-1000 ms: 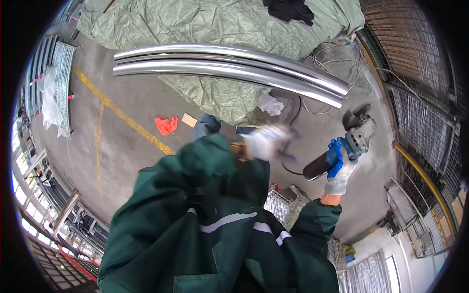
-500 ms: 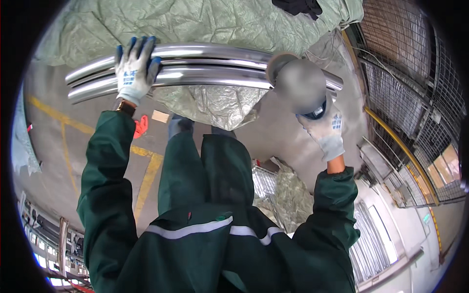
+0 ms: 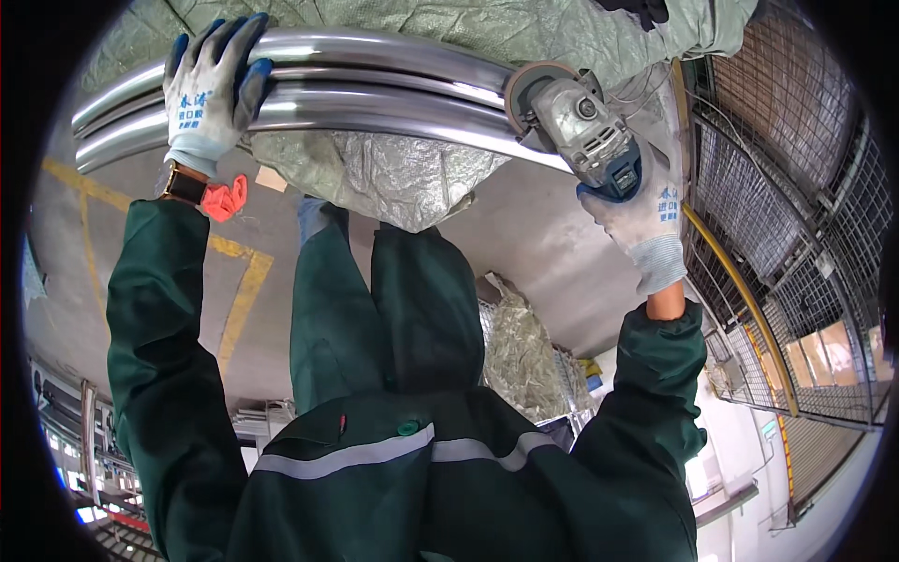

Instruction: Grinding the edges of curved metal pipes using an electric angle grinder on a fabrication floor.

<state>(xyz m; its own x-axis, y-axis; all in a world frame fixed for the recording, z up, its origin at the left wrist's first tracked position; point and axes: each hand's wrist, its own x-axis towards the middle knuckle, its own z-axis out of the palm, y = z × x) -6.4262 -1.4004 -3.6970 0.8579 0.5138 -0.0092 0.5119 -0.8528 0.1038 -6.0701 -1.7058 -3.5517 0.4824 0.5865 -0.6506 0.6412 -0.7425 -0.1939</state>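
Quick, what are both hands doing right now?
Left hand: open, laid flat across the shiny metal tubes.
Right hand: closed, holding the angle grinder.

The left grip (image 3: 204, 103), a hand in a white knitted glove with blue fingertips, lies with fingers spread across the long, shiny silver metal tubes (image 3: 393, 105), near their left end. A dark square wristwatch (image 3: 184, 185) is on this wrist. The right grip (image 3: 646, 201), gloved in the same way, is closed around a grey-and-blue angle grinder (image 3: 585, 131). Its round, flat disc (image 3: 516, 96) is over the tubes toward their right side; whether it touches them, I cannot tell. Under the tubes there is a wrinkled, pale green plastic tarpaulin (image 3: 375, 178). A crumpled orange-red cloth (image 3: 225, 199) lies on the grey concrete floor (image 3: 524, 225).
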